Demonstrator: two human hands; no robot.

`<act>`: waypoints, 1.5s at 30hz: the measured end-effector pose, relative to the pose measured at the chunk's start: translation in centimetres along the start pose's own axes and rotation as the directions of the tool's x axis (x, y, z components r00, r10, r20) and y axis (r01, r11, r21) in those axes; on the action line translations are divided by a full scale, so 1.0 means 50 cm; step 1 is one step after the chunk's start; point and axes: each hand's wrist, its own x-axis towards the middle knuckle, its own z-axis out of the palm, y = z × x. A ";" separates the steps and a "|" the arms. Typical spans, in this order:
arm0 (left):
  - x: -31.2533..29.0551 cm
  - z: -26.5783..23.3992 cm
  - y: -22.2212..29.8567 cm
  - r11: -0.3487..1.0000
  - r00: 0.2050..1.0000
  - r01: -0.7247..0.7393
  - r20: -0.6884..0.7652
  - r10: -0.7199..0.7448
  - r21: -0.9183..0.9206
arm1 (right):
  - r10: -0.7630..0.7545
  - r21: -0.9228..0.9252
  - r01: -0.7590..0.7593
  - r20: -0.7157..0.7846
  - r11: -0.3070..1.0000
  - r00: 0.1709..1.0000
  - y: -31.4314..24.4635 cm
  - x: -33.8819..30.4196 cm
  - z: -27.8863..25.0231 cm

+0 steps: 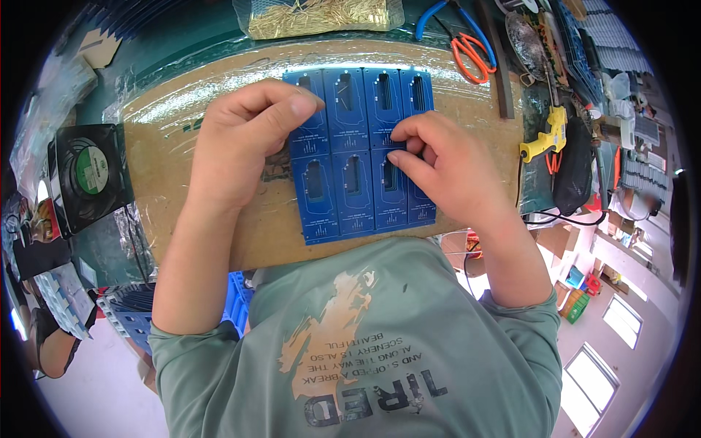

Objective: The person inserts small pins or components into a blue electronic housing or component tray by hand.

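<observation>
A blue circuit board panel [354, 201] lies on the brown work board, divided into several sections with oblong cut-outs. My left hand [244, 135] is over its upper left corner, thumb and forefinger pressed together in a pinch. Whatever lies between those fingertips is too small to make out. On the panel's right side, my right hand [456, 164] is curled, with thumb and forefinger tips close together beside a cut-out; what they hold, if anything, cannot be seen. A thin pin seems to lie across an upper cut-out.
A clear tray of thin gold-coloured pins [318, 18] stands beyond the brown work board [182, 146]. Orange-and-blue-handled pliers [473, 58] and a dark bar [496, 66] lie at the far right. A yellow glue gun [546, 136] is on the right, a black fan [87, 175] on the left.
</observation>
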 end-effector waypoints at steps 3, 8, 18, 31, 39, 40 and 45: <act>-0.002 0.002 0.005 0.998 1.000 -0.012 0.012 0.012 0.055 | 0.016 0.083 -0.017 0.012 0.996 1.000 0.006 0.004 -0.002; -0.005 0.010 0.010 1.000 1.000 -0.011 0.020 0.010 0.025 | 0.001 0.028 0.000 -0.037 1.000 0.999 0.004 0.005 0.001; -0.002 0.012 -0.004 0.933 0.979 -0.203 0.093 0.183 0.298 | 0.126 -0.063 -0.122 0.055 0.990 0.990 -0.006 0.016 -0.013; -0.014 0.029 0.011 0.727 0.943 -0.333 0.204 0.263 0.600 | -0.375 0.122 0.417 -0.267 0.901 0.888 -0.046 0.050 0.031; -0.014 0.028 0.013 0.735 0.944 -0.329 0.218 0.247 0.593 | -0.249 0.129 0.273 -0.172 0.953 0.953 -0.030 0.037 0.013; -0.013 0.027 0.013 0.749 0.945 -0.328 0.201 0.259 0.576 | -0.203 0.116 0.219 -0.135 0.969 0.970 -0.019 0.031 0.007; -0.013 0.031 0.014 0.751 0.962 -0.271 0.153 0.224 0.602 | -0.119 0.052 0.118 0.003 0.992 0.993 0.018 0.003 -0.007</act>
